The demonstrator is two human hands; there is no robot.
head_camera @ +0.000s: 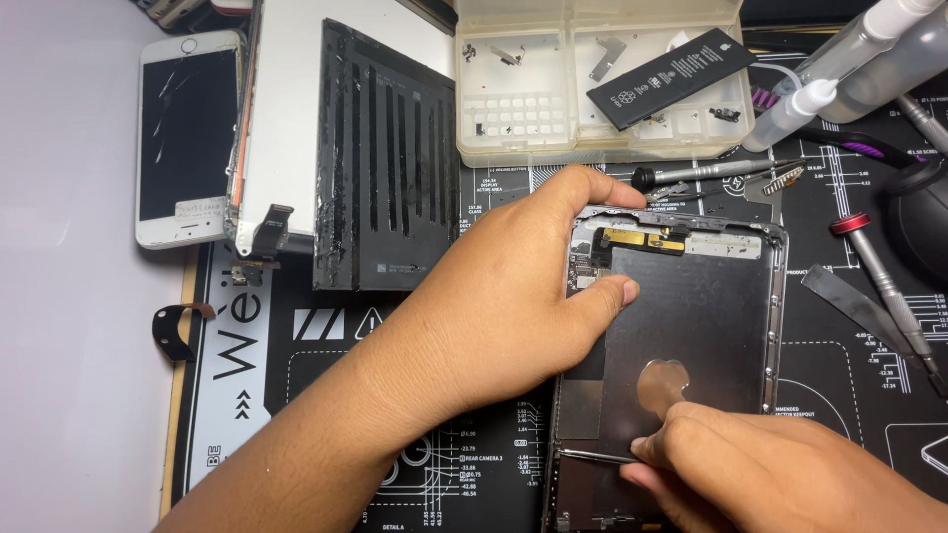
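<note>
While the left hand (494,306) presses down on the upper left corner of the opened tablet shell (691,326), thumb lying across the inner plate and fingertips curled over the top edge, the right hand (780,469) is closed on a thin metal tool (592,456) whose tip lies at the shell's lower left edge. The shell rests flat on the black repair mat (869,395), on the bench, near the front.

Risks noted. The tool tip is slender and lies close to exposed board and connector areas; a slip under force could, in my judgement, gouge the plate or tear a flex cable. The left thumb sits near the gold-coloured connector strip (647,240), where pressure could damage contacts. A loose battery (671,77) lies across the open parts tray (602,128), overhanging its compartments; a knock could tip it among the small parts. A red-capped screwdriver (884,286) and a flat metal spudger (854,308) lie just right of the shell, within sweep of the right forearm. A cracked white phone (188,133) lies well apart, far left.
</note>
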